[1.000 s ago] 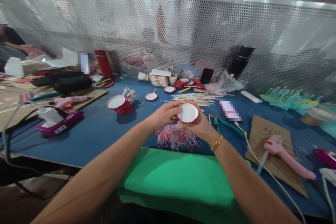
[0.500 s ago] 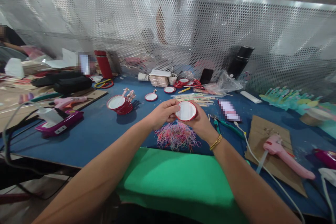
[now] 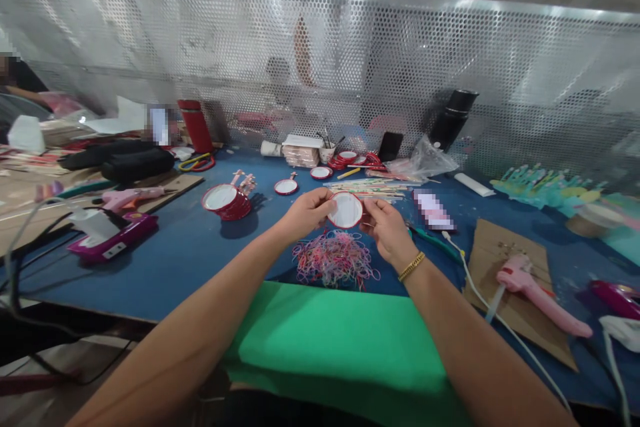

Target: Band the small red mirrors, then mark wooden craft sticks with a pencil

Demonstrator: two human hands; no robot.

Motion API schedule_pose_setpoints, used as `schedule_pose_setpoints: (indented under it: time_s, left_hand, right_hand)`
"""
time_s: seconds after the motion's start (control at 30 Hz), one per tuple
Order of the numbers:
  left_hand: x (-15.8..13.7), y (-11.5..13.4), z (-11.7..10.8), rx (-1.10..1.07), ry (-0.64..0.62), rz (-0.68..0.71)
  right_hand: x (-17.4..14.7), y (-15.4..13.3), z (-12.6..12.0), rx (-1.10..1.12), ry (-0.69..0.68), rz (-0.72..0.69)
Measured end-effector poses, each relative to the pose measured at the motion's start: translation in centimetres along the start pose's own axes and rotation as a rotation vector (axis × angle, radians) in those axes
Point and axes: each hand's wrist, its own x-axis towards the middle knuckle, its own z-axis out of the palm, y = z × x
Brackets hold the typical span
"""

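Observation:
Between my two hands is a small round mirror (image 3: 346, 210) with a red rim, tilted so its pale face shows. My left hand (image 3: 311, 215) pinches the rim at its left edge. On the opposite edge, my right hand (image 3: 387, 227) grips it between thumb and fingers, a gold bracelet on the wrist. Right below lies a heap of pink, purple and white elastic bands (image 3: 335, 259). A stack of similar red-rimmed mirrors (image 3: 227, 201) stands to the left, and a single mirror with a handle-like piece (image 3: 286, 186) lies behind my left hand.
Thin sticks (image 3: 373, 188) lie behind my hands. To the right are pliers (image 3: 435, 240), a phone (image 3: 433, 209), a white cable and a pink glue gun (image 3: 535, 290) on cardboard. At left stand a purple power strip (image 3: 113, 240) and a red bottle (image 3: 195, 127). A perforated metal panel (image 3: 240, 33) borders the back.
My right hand has shifted from behind the mirror to its right edge. The mirror has moved slightly left, while my left hand keeps its pinch.

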Motion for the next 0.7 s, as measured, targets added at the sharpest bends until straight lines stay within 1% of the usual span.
schedule_pose_setpoints:
  time_s: [0.07, 0.17, 0.27, 0.37, 0.5, 0.6, 0.7]
  left_hand:
    - [0.2, -0.4, -0.2, 0.065, 0.016, -0.001]
    - [0.5, -1.0, -0.4, 0.087, 0.037, -0.029]
    - [0.5, -1.2, -0.5, 0.082, 0.033, -0.059]
    - [0.4, -1.1, -0.5, 0.059, -0.014, -0.053]
    - [0.3, -0.8, -0.5, 0.084, -0.048, 0.088]
    - [0.3, -0.9, -0.5, 0.148, -0.091, 0.18]
    - [0.4, -1.2, -0.6, 0.212, -0.115, 0.21]
  right_hand:
    - [-0.1, -0.2, 0.0, -0.071, -0.033, -0.044]
    - [-0.4, -0.2, 0.3, -0.212, -0.127, -0.141]
    - [-0.6, 0.0, 0.5, -0.255, -0.173, -0.165]
    - [-0.5, 0.2, 0.4, -0.249, -0.113, -0.153]
    - [-0.2, 0.2, 0.1, -0.262, -0.011, -0.171]
    - [-0.1, 0.1, -0.1, -0.269, 0.019, -0.187]
    - [-0.1, 0.0, 0.0, -0.294, 0.024, -0.184]
